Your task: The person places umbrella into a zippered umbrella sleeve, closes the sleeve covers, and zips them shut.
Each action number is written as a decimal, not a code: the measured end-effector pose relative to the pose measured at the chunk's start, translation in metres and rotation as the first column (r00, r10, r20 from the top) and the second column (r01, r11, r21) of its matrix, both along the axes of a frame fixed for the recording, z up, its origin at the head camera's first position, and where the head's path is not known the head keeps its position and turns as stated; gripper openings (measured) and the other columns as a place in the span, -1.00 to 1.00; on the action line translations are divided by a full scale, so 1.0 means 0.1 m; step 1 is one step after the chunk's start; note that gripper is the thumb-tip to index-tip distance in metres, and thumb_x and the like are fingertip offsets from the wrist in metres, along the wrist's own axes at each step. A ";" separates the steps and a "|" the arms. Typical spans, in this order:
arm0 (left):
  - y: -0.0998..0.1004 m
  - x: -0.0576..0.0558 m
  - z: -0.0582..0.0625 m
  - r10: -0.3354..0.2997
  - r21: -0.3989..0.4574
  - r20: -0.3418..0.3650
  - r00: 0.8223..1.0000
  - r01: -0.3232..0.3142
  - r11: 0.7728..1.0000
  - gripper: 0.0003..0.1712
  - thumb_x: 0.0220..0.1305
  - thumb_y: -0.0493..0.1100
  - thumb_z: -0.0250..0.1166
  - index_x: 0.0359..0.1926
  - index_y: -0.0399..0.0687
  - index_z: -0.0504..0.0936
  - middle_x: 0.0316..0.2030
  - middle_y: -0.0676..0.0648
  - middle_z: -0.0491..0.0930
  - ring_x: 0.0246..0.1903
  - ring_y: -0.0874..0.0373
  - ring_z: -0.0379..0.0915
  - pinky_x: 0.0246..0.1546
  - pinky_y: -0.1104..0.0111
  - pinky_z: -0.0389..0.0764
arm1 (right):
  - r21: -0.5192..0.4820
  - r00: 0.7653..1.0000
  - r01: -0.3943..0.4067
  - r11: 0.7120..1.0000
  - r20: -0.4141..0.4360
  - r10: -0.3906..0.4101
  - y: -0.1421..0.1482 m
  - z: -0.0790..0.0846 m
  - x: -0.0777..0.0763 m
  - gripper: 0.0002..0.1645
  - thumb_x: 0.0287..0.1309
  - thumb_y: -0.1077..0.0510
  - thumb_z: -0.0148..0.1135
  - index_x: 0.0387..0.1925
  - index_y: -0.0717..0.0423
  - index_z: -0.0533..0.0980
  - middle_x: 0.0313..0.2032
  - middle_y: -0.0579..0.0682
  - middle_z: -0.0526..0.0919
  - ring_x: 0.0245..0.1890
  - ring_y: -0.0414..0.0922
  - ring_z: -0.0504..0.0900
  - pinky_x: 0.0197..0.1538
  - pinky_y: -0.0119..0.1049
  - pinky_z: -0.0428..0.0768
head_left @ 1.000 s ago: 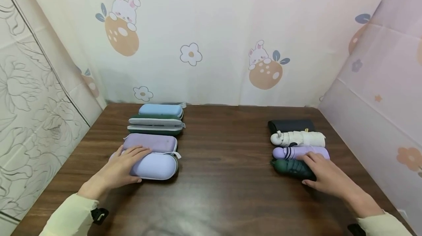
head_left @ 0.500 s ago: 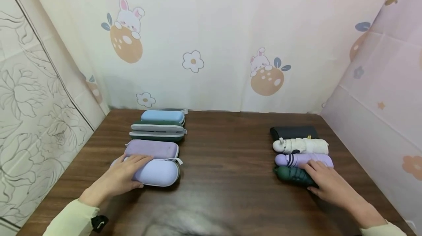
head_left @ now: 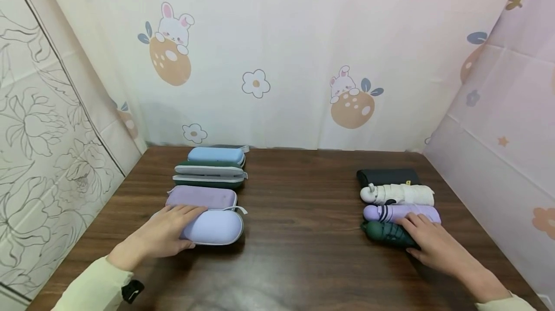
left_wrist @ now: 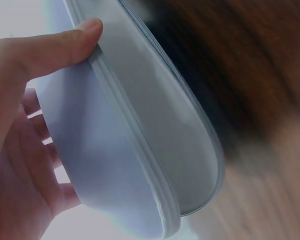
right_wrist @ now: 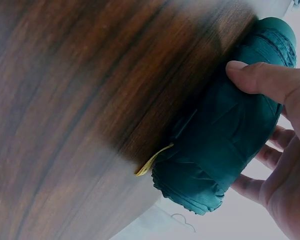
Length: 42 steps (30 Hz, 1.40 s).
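Observation:
My left hand (head_left: 162, 234) grips a periwinkle zippered glasses case (head_left: 214, 227), the nearest in a row at the left. In the left wrist view, the thumb presses the rim of the case (left_wrist: 100, 145), fingers lie along its far side, and a gap shows its grey inside. At the right, my right hand (head_left: 435, 243) holds a dark green folded umbrella (head_left: 388, 234) on the table. The right wrist view shows the thumb on one side of this umbrella (right_wrist: 225, 125) and fingers round the other; a yellow tag sticks out from it.
Behind the held case lie a purple case (head_left: 201, 196), a green case (head_left: 210, 176) standing open, and a light blue case (head_left: 217, 155). Beyond the green umbrella are a lilac umbrella (head_left: 403, 213), a white umbrella (head_left: 403, 194) and a black one (head_left: 388, 176). Curtains border the brown table (head_left: 299, 234).
The head view has tilted up a little. My left hand and the periwinkle case have shifted slightly right. My right hand stays on the green umbrella.

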<state>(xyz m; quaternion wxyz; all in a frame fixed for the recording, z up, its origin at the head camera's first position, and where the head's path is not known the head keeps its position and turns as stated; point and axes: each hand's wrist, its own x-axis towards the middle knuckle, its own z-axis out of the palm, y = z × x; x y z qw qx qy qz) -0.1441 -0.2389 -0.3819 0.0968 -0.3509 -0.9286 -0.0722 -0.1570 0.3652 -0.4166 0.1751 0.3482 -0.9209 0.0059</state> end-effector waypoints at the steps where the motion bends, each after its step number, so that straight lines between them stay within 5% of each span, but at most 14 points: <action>1: 0.02 0.00 0.02 -0.008 -0.001 -0.007 1.000 0.008 1.000 -0.12 -0.22 -0.05 0.57 0.18 -0.20 0.45 0.03 -0.09 0.54 0.02 -0.06 0.46 -0.07 -0.05 0.43 | 0.000 1.000 -0.004 1.000 -0.005 0.004 0.00 0.00 0.00 -0.13 -0.64 0.21 0.64 -0.06 0.12 0.47 -0.24 -0.08 0.45 -0.26 -0.02 0.48 -0.45 -0.08 0.45; 13: 0.33 -0.08 0.21 -0.063 0.009 0.010 0.998 0.063 0.998 -0.17 -0.13 0.02 0.51 0.19 -0.19 0.46 0.00 -0.05 0.56 -0.03 0.04 0.49 -0.10 0.09 0.51 | -0.009 1.000 -0.019 1.000 -0.021 0.019 0.01 -0.01 0.01 -0.11 -0.67 0.22 0.63 -0.06 0.13 0.47 -0.24 -0.08 0.45 -0.27 -0.04 0.47 -0.47 -0.11 0.44; 22: 0.68 -0.24 0.34 -0.087 -0.001 0.122 0.989 0.088 0.996 -0.20 -0.03 0.17 0.36 0.22 -0.09 0.46 -0.08 -0.03 0.60 -0.22 0.18 0.52 -0.29 0.26 0.54 | -0.011 0.999 -0.026 1.000 -0.024 0.026 0.01 -0.01 0.00 -0.11 -0.67 0.22 0.63 -0.05 0.13 0.47 -0.24 -0.08 0.46 -0.27 -0.04 0.47 -0.46 -0.11 0.45; 28: 0.93 -0.35 0.34 -0.098 0.010 0.223 0.970 0.099 0.995 -0.24 -0.03 0.18 0.31 0.21 0.00 0.47 -0.18 0.04 0.61 -0.32 0.25 0.48 -0.36 0.34 0.51 | -0.009 1.000 -0.023 1.000 -0.019 0.023 0.01 -0.01 0.01 -0.11 -0.67 0.22 0.63 -0.05 0.14 0.47 -0.24 -0.08 0.45 -0.27 -0.03 0.48 -0.48 -0.12 0.44; 35: 1.23 -0.46 0.28 -0.081 -0.015 0.333 0.939 0.092 0.996 -0.22 0.01 0.22 0.26 0.27 0.08 0.40 -0.06 0.04 0.59 -0.24 0.24 0.50 -0.28 0.29 0.53 | -0.006 1.000 -0.012 1.000 -0.005 0.012 0.01 0.01 0.02 -0.12 -0.63 0.21 0.63 -0.05 0.14 0.47 -0.24 -0.07 0.45 -0.25 -0.01 0.49 -0.46 -0.09 0.45; 42: 1.43 -0.57 0.18 -0.090 0.039 0.448 0.889 0.082 0.996 -0.26 0.02 0.19 0.30 0.23 0.14 0.32 -0.10 0.04 0.56 -0.26 0.24 0.47 -0.27 0.31 0.51 | -0.003 1.000 -0.002 1.000 0.003 0.002 0.00 0.02 0.02 -0.13 -0.61 0.21 0.63 -0.04 0.15 0.48 -0.23 -0.06 0.46 -0.25 -0.01 0.49 -0.44 -0.08 0.46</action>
